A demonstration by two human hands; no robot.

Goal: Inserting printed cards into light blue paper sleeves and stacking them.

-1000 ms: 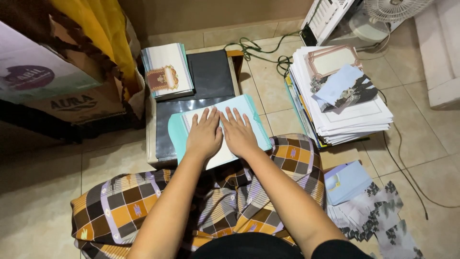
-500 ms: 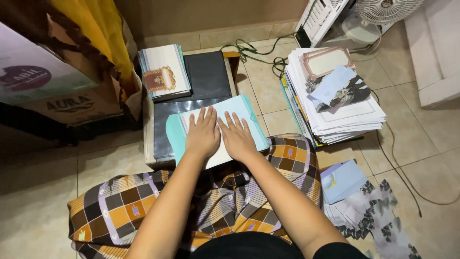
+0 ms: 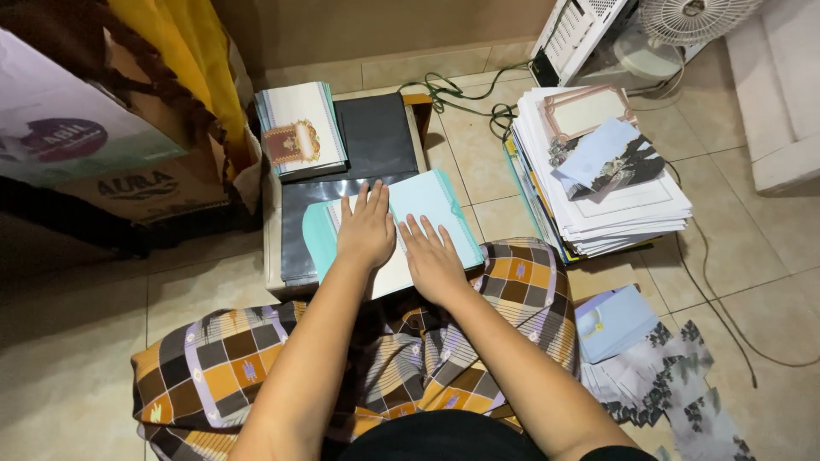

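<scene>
Both hands have stayed pressed on the teal-edged folded card over the last second, with only the camera's view drifting a little. That pale teal and white paper card (image 3: 423, 213) lies on a low block-like stand topped by a dark grey plastic sheet (image 3: 295, 230), directly in front of the seated person's lap. The left hand (image 3: 366, 230) lies palm down on the card's left half, fingers straight and slightly spread, gripping nothing. The right hand (image 3: 434, 256) lies flat just beside it on the card's near right part, fingers likewise extended and spread, pressing rather than holding.

Beyond the card, at the far left corner of the grey sheet, sits a small stack of white cards with an ornate brown-and-gold emblem (image 3: 299, 128). To the right of the card, on the beige tiled floor (image 3: 68, 384), stands a tall stack of white printed sheets (image 3: 615, 205) topped by a pink-framed card and a blue-and-black card. Nearer than the card and to its right, a light blue envelope (image 3: 611, 320) rests beside floral-patterned papers (image 3: 666, 384). A checked orange, brown and lilac cloth (image 3: 239, 367) covers the person's legs just below the card. A green cable (image 3: 453, 90) curls on the tiles beyond the card.
</scene>
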